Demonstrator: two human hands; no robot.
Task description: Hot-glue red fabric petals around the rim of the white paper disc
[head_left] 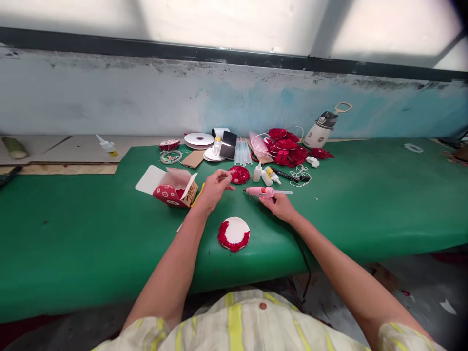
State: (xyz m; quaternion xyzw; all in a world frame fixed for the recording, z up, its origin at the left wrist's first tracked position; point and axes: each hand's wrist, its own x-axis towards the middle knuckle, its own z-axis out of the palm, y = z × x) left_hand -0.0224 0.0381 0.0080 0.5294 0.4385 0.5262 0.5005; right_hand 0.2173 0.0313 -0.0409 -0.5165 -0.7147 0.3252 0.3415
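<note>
Gripping pink glue gun (260, 192) with right fingers (268, 202), hold of left fingers (221, 175) unclear, near open box (166, 193) of red material (180, 193).

Both forearms (174, 265) extend forward, left hand (215, 189) bent, right hand (281, 206) curled in a grip.

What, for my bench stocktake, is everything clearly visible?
Plastic glue gun: 1, pink, centre
Round fabric disc: 1, red-white, front
Open cardboard box: 1, red, left
Ruffled fabric pieces: several, red, back
Small plastic bottles: several, white, scattered
Lidded flask: 1, cream, right
Round spool: 1, white, back
Rectangular slab: 1, black, back
Thin plastic sticks: several, translucent, back
Thin cords: several, white, back
Smooth tabletop: 1, green, beneath
Left hand: 1, beside box
Right hand: 1, on glue gun
</note>
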